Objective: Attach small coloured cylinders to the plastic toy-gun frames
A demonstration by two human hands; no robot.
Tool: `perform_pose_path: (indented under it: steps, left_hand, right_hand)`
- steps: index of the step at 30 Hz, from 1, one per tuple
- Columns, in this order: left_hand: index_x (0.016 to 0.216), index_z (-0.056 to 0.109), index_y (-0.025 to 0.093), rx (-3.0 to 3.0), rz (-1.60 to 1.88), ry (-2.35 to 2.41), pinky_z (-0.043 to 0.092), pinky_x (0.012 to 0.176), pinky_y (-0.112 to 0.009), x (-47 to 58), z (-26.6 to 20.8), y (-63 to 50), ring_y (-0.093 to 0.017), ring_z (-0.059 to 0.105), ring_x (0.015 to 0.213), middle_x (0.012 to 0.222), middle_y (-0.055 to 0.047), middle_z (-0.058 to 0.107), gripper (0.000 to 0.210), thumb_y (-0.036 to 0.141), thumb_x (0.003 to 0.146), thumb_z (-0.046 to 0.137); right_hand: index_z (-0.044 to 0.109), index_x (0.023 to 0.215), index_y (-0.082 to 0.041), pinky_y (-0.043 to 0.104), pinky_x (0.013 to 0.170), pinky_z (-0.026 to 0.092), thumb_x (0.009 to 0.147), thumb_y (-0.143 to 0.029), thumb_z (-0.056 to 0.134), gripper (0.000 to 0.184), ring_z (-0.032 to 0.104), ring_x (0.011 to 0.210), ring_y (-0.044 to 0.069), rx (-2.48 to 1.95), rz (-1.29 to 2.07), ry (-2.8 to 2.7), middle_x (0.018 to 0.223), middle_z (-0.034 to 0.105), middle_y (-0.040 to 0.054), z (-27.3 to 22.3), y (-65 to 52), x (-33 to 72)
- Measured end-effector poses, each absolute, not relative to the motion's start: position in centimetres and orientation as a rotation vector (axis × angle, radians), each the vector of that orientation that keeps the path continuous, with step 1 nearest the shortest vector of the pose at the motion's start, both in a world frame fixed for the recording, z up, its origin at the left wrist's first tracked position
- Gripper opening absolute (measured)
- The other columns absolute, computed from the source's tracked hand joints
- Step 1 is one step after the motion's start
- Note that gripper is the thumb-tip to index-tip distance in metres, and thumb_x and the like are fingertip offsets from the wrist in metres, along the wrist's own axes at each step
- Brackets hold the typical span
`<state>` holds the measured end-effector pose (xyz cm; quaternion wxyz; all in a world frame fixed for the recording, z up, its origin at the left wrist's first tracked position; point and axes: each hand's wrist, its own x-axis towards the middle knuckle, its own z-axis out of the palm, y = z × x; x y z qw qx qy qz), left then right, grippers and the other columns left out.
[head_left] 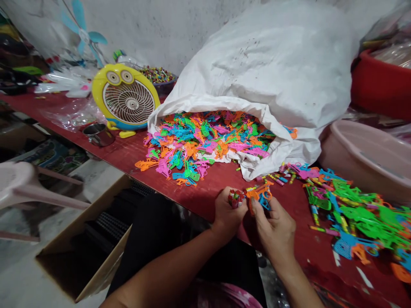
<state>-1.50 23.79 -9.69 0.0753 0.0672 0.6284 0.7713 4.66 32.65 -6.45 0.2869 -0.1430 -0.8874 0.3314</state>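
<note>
Near the middle of the front edge of the red table (197,201), the left hand (226,218) is curled tightly around a bundle of short coloured sticks (236,199), their ends poking out at the top. Just to its right, the right hand (279,224) pinches orange and blue plastic pieces (265,191) between thumb and fingers, close beside the bundle. Beyond the hands, a big white sack (272,64) lies with its mouth toward the near side, and a heap of bright pistol-like pieces (189,149) spills from it onto the table. More loose pieces (362,214), mixed with sticks, are spread at the right, in front of a pink basin (369,160); a red tub (379,90) stands farther back. Left of the sack stand a yellow fan (132,104) with two round eyes and a metal cup (101,136). Below the table's near edge, at the left, an open carton (72,256) holds dark objects.
</note>
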Motion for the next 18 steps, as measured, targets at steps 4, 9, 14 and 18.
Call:
perform_pose_path:
  steps: [4, 9, 14, 18]
  left_hand:
    - [0.068, 0.049, 0.019, 0.346, 2.205, 2.152, 0.035, 0.057, -0.022, -1.4, -9.9, 23.6, -0.011, 0.044, 0.058, 0.062, 0.004, 0.05, 0.017, 0.015, 0.068, 0.065]
    - [0.077, 0.054, 0.02, 0.52, 2.109, 2.249, 0.039, 0.062, -0.025, -1.0, -10.3, 23.2, -0.015, 0.052, 0.066, 0.07, 0.002, 0.057, 0.017, 0.01, 0.067, 0.063]
    - [0.088, 0.057, 0.02, 0.705, 2.081, 2.296, 0.043, 0.068, -0.028, -0.5, -10.4, 23.0, -0.017, 0.056, 0.073, 0.081, -0.002, 0.06, 0.022, 0.01, 0.069, 0.062]
    - [0.083, 0.058, 0.019, 0.692, 2.07, 2.316, 0.043, 0.069, -0.029, -0.6, -10.3, 23.0, -0.019, 0.058, 0.075, 0.08, -0.003, 0.061, 0.02, 0.009, 0.067, 0.063]
  right_hand:
    - [0.048, 0.069, -0.021, 0.025, 0.052, 0.029, 0.092, -0.042, 0.052, 0.031, 0.042, 0.05, 0.012, -0.383, 0.791, -2.398, 0.057, 0.047, -0.0036, -5.7, 32.7, 4.3]
    - [0.049, 0.072, -0.021, 0.025, 0.053, 0.03, 0.093, -0.044, 0.049, 0.031, 0.046, 0.053, 0.013, -0.413, 0.864, -2.425, 0.059, 0.05, -0.0025, -5.7, 33.2, 4.7]
    - [0.044, 0.069, -0.021, 0.026, 0.056, 0.03, 0.092, -0.042, 0.051, 0.032, 0.045, 0.055, 0.013, -0.428, 0.713, -2.321, 0.06, 0.047, -0.002, -6.4, 32.6, 5.1]
    - [0.052, 0.076, -0.02, 0.025, 0.054, 0.033, 0.091, -0.048, 0.052, 0.032, 0.048, 0.057, 0.013, -0.523, 1.046, -2.265, 0.064, 0.054, -0.001, -7.4, 32.8, 4.8]
